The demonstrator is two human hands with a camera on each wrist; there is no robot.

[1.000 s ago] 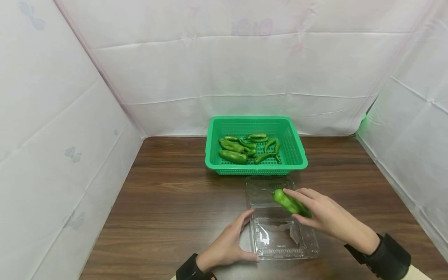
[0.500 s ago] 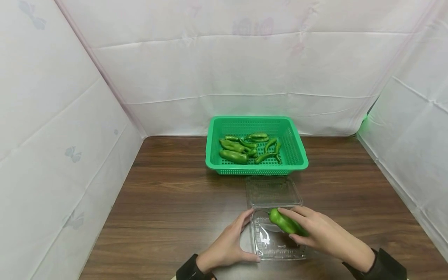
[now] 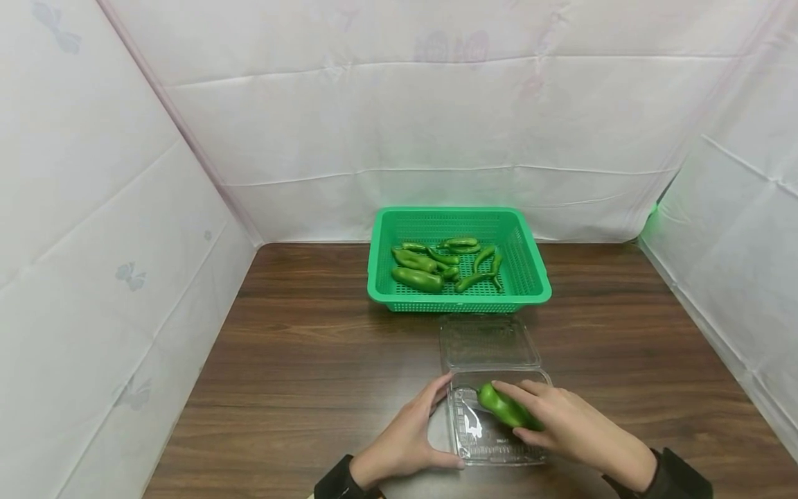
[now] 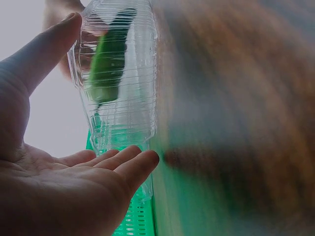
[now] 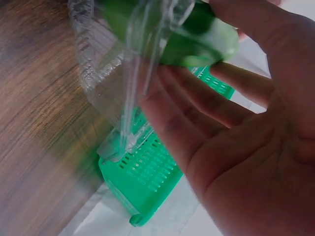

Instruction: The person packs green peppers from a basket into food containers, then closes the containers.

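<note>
A clear plastic clamshell box [image 3: 492, 436] lies open near the table's front edge, its lid [image 3: 488, 343] flat behind the base. My right hand [image 3: 551, 419] grips a green pepper [image 3: 502, 407] and holds it low inside the base. The right wrist view shows the same pepper [image 5: 197, 42] between my thumb and fingers, behind the clear wall [image 5: 110, 64]. With straight fingers and thumb, my left hand [image 3: 419, 428] touches the base's left side. In the left wrist view that hand [image 4: 74, 187] brackets the box [image 4: 123, 83], and the pepper [image 4: 108, 64] shows through the plastic.
A green mesh basket [image 3: 537, 281] with several green peppers [image 3: 416, 278] stands just behind the lid, against the back cloth wall. White cloth walls close in the brown wooden table [image 3: 299, 360] on the left, back and right.
My right hand has carried the pepper from above the lid toward me and down into the box's base. The left hand has stayed at the base's left side.
</note>
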